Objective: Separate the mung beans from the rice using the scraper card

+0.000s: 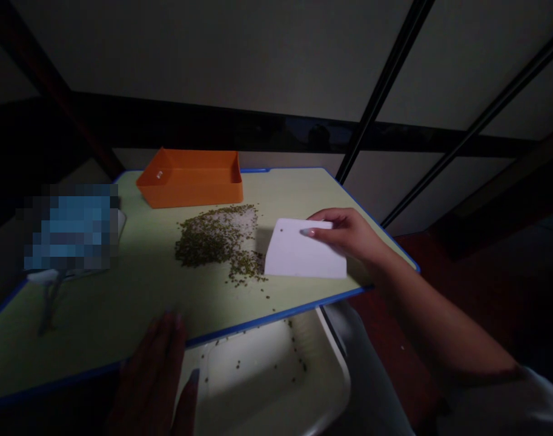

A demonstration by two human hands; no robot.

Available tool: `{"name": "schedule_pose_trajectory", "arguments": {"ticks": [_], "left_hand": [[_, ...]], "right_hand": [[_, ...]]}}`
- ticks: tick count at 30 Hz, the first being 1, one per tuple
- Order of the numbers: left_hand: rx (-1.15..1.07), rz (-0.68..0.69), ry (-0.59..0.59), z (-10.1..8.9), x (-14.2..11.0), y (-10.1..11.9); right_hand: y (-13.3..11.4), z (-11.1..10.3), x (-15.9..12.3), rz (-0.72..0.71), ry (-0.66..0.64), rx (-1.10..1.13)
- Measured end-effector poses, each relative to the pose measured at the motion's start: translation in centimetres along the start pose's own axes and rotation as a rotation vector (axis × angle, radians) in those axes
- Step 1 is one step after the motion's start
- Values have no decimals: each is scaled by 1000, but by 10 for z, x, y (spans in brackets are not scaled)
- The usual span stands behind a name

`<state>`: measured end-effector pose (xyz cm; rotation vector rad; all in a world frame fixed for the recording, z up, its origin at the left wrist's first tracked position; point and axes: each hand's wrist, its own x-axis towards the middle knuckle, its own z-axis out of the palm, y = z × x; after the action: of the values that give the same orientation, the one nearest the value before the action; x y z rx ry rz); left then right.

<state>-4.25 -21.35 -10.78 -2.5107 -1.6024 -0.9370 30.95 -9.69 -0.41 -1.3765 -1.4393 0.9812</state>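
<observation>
My right hand (pixel 349 233) grips a white flat scraper card (pixel 303 251) by its top edge, standing it on the pale green table (pixel 122 303) just right of a pile of small green beans (pixel 215 236). My left hand (pixel 155 369) lies flat with fingers stretched out on the table's near blue edge, its thumb over the rim of a white tray (pixel 267 375) held below that edge. A few beans lie in the tray.
An orange bin (pixel 192 178) stands at the table's far side behind the beans. A blurred blue object (pixel 69 227) and a small white stand (pixel 46 290) sit at the left. Dark floor and a wall with black bars surround the table.
</observation>
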Motion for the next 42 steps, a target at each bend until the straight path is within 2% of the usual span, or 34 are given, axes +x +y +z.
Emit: {"name": "schedule_pose_trajectory", "arguments": {"ticks": [4, 6, 23, 29, 34, 42], "left_hand": [[10, 57, 6, 1, -1, 0], [14, 37, -16, -1, 0, 0], [5, 27, -4, 1, -1, 1], [15, 27, -42, -4, 1, 4], [-19, 49, -11, -6, 2, 6], [12, 85, 12, -2, -1, -2]], "right_hand": [[3, 3, 16, -48, -49, 8], [8, 7, 18, -39, -65, 33], [15, 9, 12, 29, -56, 45], [18, 9, 12, 59, -80, 52], [17, 8, 11, 67, -101, 60], [15, 9, 11, 87, -137, 117]]}}
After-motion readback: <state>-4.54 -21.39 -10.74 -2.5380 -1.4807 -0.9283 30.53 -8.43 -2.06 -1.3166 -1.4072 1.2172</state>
